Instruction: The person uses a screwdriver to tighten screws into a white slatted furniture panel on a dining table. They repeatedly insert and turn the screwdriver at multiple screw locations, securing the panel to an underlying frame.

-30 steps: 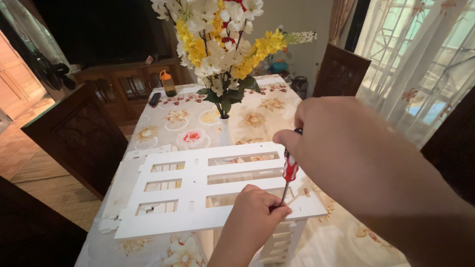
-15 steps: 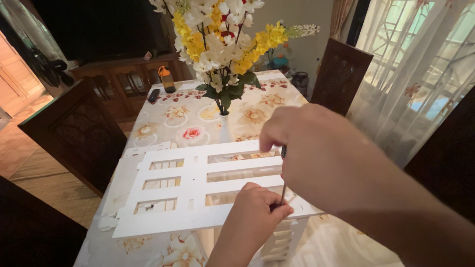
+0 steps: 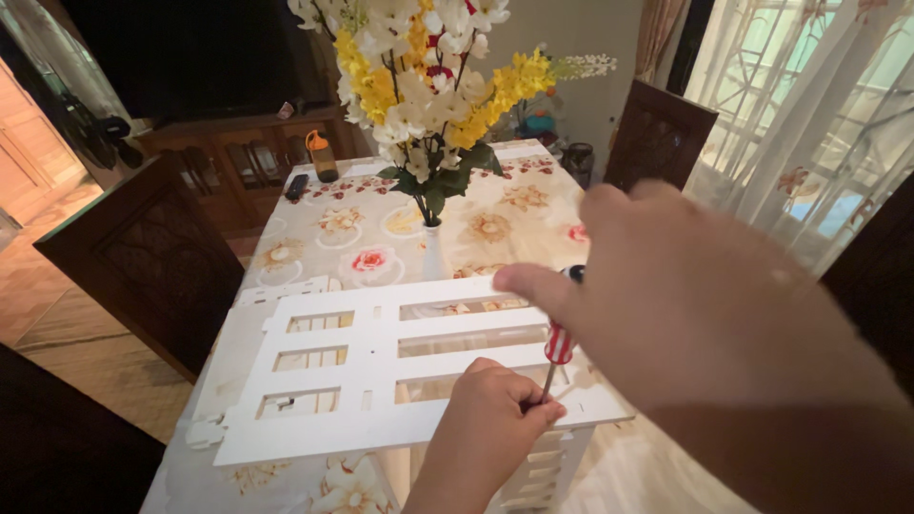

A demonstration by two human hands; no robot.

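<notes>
The person's right hand [image 3: 705, 314] fills the near right of the view, its fingers curled around the top of a screwdriver [image 3: 558, 341] with a red-and-white striped handle, the forefinger stretched out along it. The tool stands nearly upright, its thin shaft running down to the near right part of a white slotted panel [image 3: 381, 366]. The left hand [image 3: 495, 419] is closed into a loose fist right at the shaft's lower end, fingertips pinched about the tip — whether a screw sits between them cannot be told, since the knuckles hide it.

The panel lies flat, resting on top of another white slatted piece [image 3: 547, 466] whose louvred side shows below its near edge, at the near end of a table covered with a floral cloth [image 3: 362, 247]. It looks like thin painted board with long cut-out windows: probably light and fairly stiff, yet weak across the narrow bars between the openings, so it would be better gripped at the solid outer frame than by a bar. The overhanging left end seems free to tip if pressed. The screwdriver handle appears smooth plastic — a full-palm grip from above, as here, would likely keep it from slipping.

Beyond the panel stands a slim white vase [image 3: 433, 252] of yellow and white flowers [image 3: 428, 86]. Dark wooden chairs [image 3: 152, 266] flank the table, and an orange-capped bottle [image 3: 324, 157] stands at its far end.
</notes>
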